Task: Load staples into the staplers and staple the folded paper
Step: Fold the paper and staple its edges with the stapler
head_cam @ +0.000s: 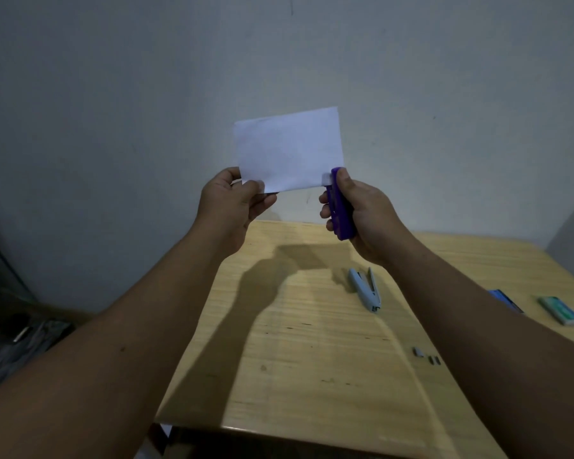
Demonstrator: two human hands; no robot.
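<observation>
A folded white paper [289, 149] is held up in the air in front of the wall. My left hand [234, 202] pinches its lower left corner between thumb and fingers. My right hand [355, 212] grips a purple stapler [340, 207], whose jaw sits over the paper's lower right corner. A grey stapler [367, 289] lies on the wooden table [312, 342] below my right hand. A few short strips of staples [426, 356] lie on the table beside my right forearm.
A blue staple box [507, 299] and a green staple box [560, 309] lie at the table's right side. A plain wall stands behind the table. Dark clutter [17, 332] sits on the floor at the left.
</observation>
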